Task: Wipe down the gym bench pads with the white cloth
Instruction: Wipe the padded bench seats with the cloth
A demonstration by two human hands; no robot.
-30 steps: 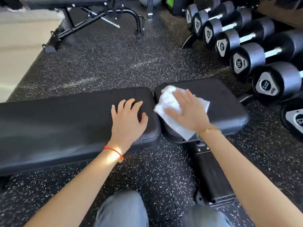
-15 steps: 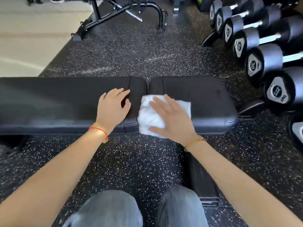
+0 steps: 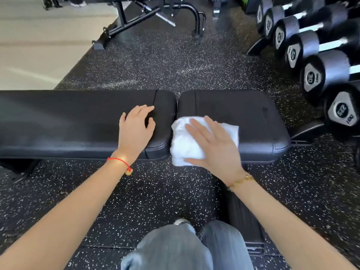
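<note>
A black gym bench lies across the view in two pads: a long back pad (image 3: 68,121) on the left and a shorter seat pad (image 3: 253,117) on the right. The white cloth (image 3: 183,141) lies on the seat pad's near left corner and hangs over its front edge. My right hand (image 3: 212,145) presses flat on the cloth with fingers spread. My left hand (image 3: 136,129) rests palm down on the right end of the back pad, fingers apart, holding nothing.
A rack of black dumbbells (image 3: 319,71) lines the right side, close to the seat pad's far end. Another bench's black frame (image 3: 155,14) stands on the speckled rubber floor (image 3: 165,63) behind. Pale flooring (image 3: 39,45) lies at the upper left. My knees (image 3: 175,248) are below.
My right hand and the cloth have slid from the seat pad's far left part toward its near edge. My left hand stays on the back pad. The view has shifted.
</note>
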